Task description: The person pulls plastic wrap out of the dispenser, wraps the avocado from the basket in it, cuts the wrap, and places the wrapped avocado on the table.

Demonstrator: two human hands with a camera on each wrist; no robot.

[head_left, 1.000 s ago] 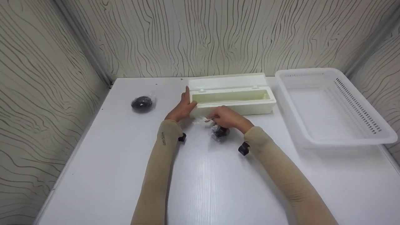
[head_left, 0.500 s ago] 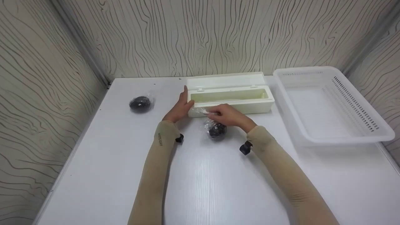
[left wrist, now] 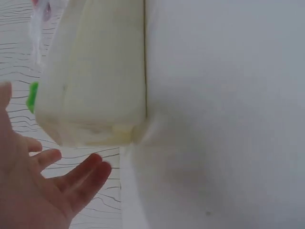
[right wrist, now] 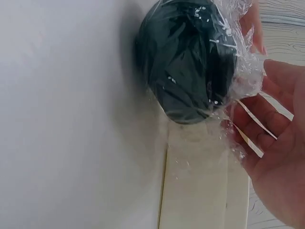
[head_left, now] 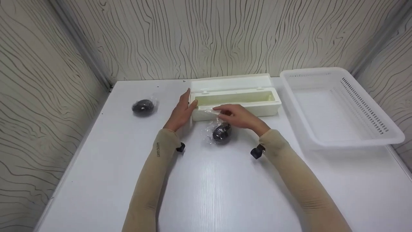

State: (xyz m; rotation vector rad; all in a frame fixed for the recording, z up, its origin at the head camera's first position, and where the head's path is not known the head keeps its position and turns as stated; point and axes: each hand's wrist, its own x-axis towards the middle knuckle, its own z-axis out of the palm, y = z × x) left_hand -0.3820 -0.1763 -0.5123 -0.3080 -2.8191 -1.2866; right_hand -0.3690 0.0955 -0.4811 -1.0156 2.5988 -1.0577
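A dark oval object (head_left: 221, 132) in crinkled cling film lies in front of a long white cling-film dispenser box (head_left: 238, 111), whose lid stands raised at the back. My right hand (head_left: 239, 116) is above the object, against the box's front. Its thumb and index finger are apart, and loose film (right wrist: 250, 78) lies at the fingertips in the right wrist view. My left hand (head_left: 181, 112) is at the box's left end with fingers extended; in the left wrist view they spread beside that end (left wrist: 90, 133). A second film-wrapped dark oval object (head_left: 143, 107) lies at the left.
A white perforated plastic basket (head_left: 363, 143) stands on the right of the white table (head_left: 206, 187). Wood-grain panels (head_left: 206, 42) close off the back and sides. A small green piece (left wrist: 32, 97) shows on the box in the left wrist view.
My right hand has risen slightly and its pinch on the film has loosened. The wrapped object beneath it has shifted slightly left and turned. My left hand has stayed at the box's end.
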